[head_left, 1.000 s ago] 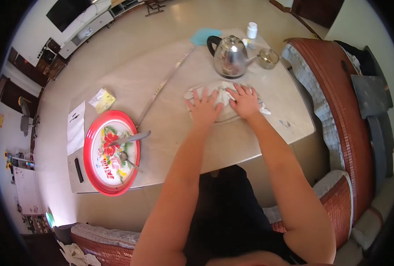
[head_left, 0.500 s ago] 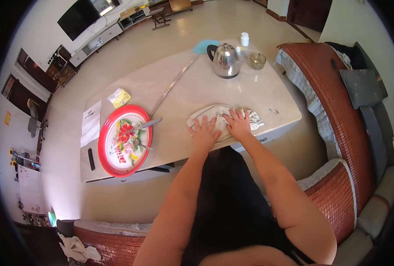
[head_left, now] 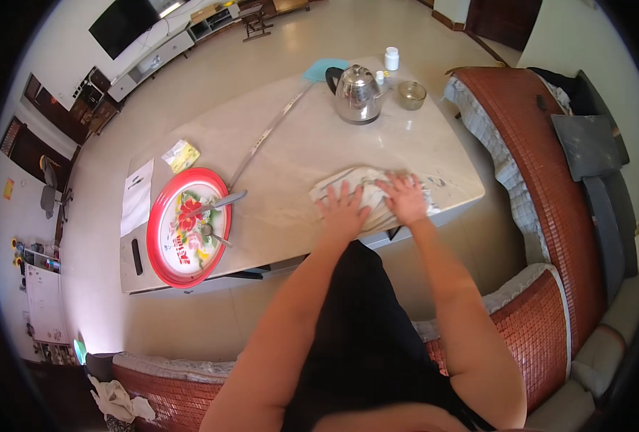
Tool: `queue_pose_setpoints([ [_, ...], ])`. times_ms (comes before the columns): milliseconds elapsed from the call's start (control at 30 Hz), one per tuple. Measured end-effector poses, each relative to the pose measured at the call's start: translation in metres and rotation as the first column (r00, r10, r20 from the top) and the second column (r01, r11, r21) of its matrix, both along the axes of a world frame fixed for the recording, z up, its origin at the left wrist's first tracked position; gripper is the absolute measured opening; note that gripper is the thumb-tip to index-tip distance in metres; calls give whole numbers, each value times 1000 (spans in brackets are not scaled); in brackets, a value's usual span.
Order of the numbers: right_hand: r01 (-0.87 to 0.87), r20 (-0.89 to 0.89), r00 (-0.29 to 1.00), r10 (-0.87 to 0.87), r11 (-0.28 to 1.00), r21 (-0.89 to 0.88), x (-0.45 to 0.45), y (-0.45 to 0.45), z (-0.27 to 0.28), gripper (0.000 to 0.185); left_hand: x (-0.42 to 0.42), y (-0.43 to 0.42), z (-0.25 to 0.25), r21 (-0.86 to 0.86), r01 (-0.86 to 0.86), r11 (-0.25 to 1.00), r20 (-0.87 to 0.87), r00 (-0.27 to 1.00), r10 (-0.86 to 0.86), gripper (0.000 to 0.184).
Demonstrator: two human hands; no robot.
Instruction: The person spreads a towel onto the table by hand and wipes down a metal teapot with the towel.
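A pale folded cloth (head_left: 368, 181) lies on the light-coloured table (head_left: 276, 194) near its front right edge. My left hand (head_left: 345, 212) presses flat on the cloth's left part with fingers spread. Close beside it, my right hand (head_left: 406, 200) rests on the right part, its fingers also stretched out. Some of the cloth is hidden beneath both palms. To the left is a red-rimmed oval tray (head_left: 157, 248) with a flower pattern, holding a knife (head_left: 226, 200) and a spoon (head_left: 209, 232).
A steel kettle (head_left: 357, 97), a glass bowl (head_left: 411, 96) and a white bottle (head_left: 391, 59) stand at the back right. A fly swatter (head_left: 269, 129) lies across the table. Tissues (head_left: 183, 155), paper (head_left: 138, 198) and a black remote (head_left: 137, 257) are left. Sofas (head_left: 528, 144) border the right.
Both hands and the cloth have shifted slightly to the right along the table, fingers still spread. The camera view has turned a little, so the other things appear farther left.
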State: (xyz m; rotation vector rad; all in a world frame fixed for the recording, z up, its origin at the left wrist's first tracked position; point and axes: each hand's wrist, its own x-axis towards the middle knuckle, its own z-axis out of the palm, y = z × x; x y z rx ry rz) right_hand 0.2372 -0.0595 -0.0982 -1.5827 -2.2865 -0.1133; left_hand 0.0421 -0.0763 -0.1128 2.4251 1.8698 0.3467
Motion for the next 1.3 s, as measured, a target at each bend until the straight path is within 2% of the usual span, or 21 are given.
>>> queue_pose_setpoints([
  [133, 73, -26, 997, -72, 997, 40, 44, 49, 1, 46, 47, 48, 9, -16, 62, 998, 102, 993, -60, 64],
  [233, 129, -34, 991, -128, 991, 45, 71, 81, 2, 45, 78, 85, 13, -17, 80, 997, 25, 997, -80, 65],
  [433, 160, 0, 987, -160, 986, 43, 118, 124, 3, 45, 122, 142, 16, -124, 129, 984, 7, 992, -129, 68],
  [500, 147, -13, 989, -146, 986, 80, 124, 126, 3, 44, 125, 144, 14, -97, 140, 985, 5, 990, -140, 68],
  [600, 222, -86, 972, -219, 974, 39, 114, 119, -1, 42, 117, 133, 9, -38, 149, 988, 21, 989, -148, 67],
  [700, 318, -35, 948, -317, 946, 61, 94, 103, -6, 41, 106, 114, 9, -1, 141, 990, 33, 989, -141, 65],
  [867, 330, 24, 944, -329, 941, -82, 70, 60, -6, 41, 84, 65, 1, 66, 127, 990, 95, 987, -133, 63],
  [933, 323, 49, 946, -320, 941, -102, 57, 37, -7, 41, 73, 41, -5, 108, 109, 988, 112, 986, -121, 62],
  [1033, 273, 110, 959, -263, 958, -87, 34, 9, -5, 42, 45, 10, -1, 97, 116, 988, 50, 991, -122, 63],
  [1133, 226, 104, 972, -211, 960, -165, 4, -12, -3, 45, 10, -23, 1, 131, 79, 988, 71, 994, -89, 62],
  [1300, 106, 97, 991, -87, 972, -211, -73, -30, -1, 47, -67, -59, 5, 79, -33, 996, 73, 997, 27, 62],
])
